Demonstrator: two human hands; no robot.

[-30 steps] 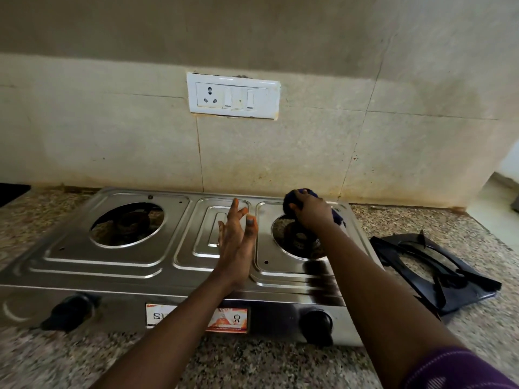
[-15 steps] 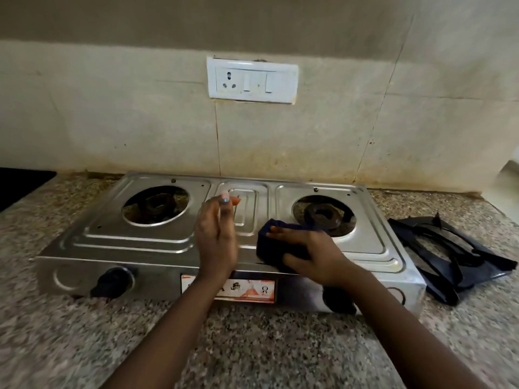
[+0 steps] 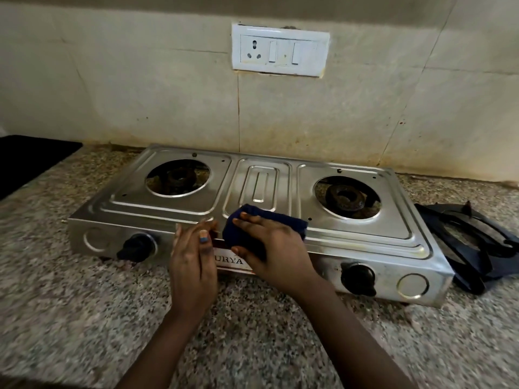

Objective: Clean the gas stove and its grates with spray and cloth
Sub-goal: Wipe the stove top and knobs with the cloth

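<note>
Steel gas stove [image 3: 280, 175] sits on the granite counter [image 3: 84, 318], long axis running left to right along the wall, 2 knobs facing the person. Right hand [image 3: 276, 248] presses a dark blue cloth [image 3: 244, 228] over the front edge at the middle, fingers curled round it. Left hand [image 3: 192, 262] rests just beside it, fingers straight. Black grates [image 3: 474, 242] lie stacked beside the stove's right end.

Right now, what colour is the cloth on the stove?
Dark navy blue cloth, gripped by the right hand; head view.
</note>
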